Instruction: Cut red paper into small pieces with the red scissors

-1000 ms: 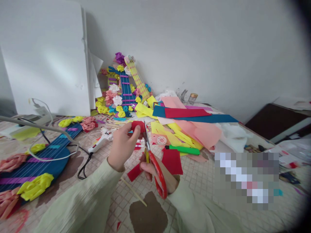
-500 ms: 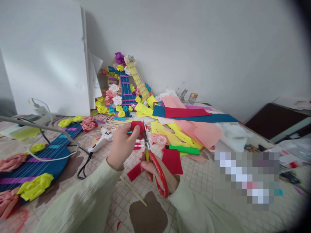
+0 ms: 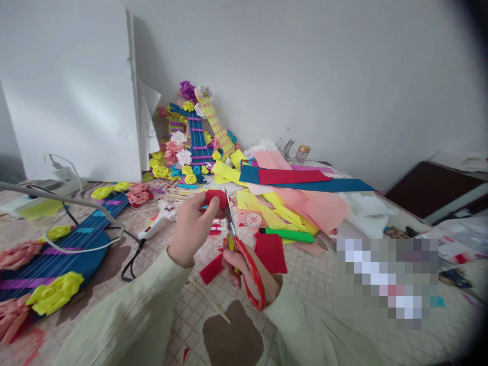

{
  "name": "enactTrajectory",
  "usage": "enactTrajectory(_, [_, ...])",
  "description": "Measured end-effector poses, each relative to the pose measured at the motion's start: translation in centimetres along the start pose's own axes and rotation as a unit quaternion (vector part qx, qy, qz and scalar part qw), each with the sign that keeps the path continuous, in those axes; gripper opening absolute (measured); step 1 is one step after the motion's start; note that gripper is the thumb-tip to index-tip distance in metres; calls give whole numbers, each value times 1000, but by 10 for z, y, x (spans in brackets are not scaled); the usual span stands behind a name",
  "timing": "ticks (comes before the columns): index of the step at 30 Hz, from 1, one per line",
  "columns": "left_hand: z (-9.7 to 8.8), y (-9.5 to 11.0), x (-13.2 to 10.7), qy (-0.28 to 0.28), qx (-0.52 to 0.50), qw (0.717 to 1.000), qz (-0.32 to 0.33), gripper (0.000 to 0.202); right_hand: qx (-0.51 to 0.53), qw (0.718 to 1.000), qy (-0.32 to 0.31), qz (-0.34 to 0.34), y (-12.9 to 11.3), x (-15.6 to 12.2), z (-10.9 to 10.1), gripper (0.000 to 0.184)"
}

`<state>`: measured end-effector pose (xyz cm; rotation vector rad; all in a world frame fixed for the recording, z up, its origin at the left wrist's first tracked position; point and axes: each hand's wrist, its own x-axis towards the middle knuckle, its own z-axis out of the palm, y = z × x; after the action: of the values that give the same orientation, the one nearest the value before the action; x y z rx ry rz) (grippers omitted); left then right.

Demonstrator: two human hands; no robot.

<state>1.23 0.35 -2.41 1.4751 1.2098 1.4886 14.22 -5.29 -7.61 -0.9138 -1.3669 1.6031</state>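
My left hand (image 3: 192, 229) pinches a small rolled piece of red paper (image 3: 216, 197) above the table. My right hand (image 3: 249, 274) grips red-handled scissors (image 3: 247, 269), fingers through the loops, with the blades pointing up at the right edge of the red roll. A red paper strip (image 3: 211, 268) hangs below, between my two hands. A red square sheet (image 3: 270, 252) lies flat on the table just right of the scissors.
A white glue gun (image 3: 160, 219) with a black cord lies left of my hands. A green marker (image 3: 287, 235) and a pile of coloured paper sheets (image 3: 301, 198) lie to the right. Decorated blue paper guitars (image 3: 57, 254) lie left; another guitar (image 3: 196, 134) leans on the wall. A thin wooden stick (image 3: 209, 301) rests near me.
The scissors' blades have closed slightly against the red roll. Both hands stay almost in the same place.
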Motion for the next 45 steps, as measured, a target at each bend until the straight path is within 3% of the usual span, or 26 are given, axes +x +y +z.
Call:
enactTrajectory(10, [1,4,-1,2,-34,999,-24,23,35,998,5,52,2,2,-1,42])
enactTrajectory(45, [1,3,0,-2,-70,996,-50,24,2,996,39,79,-1,0,1,49])
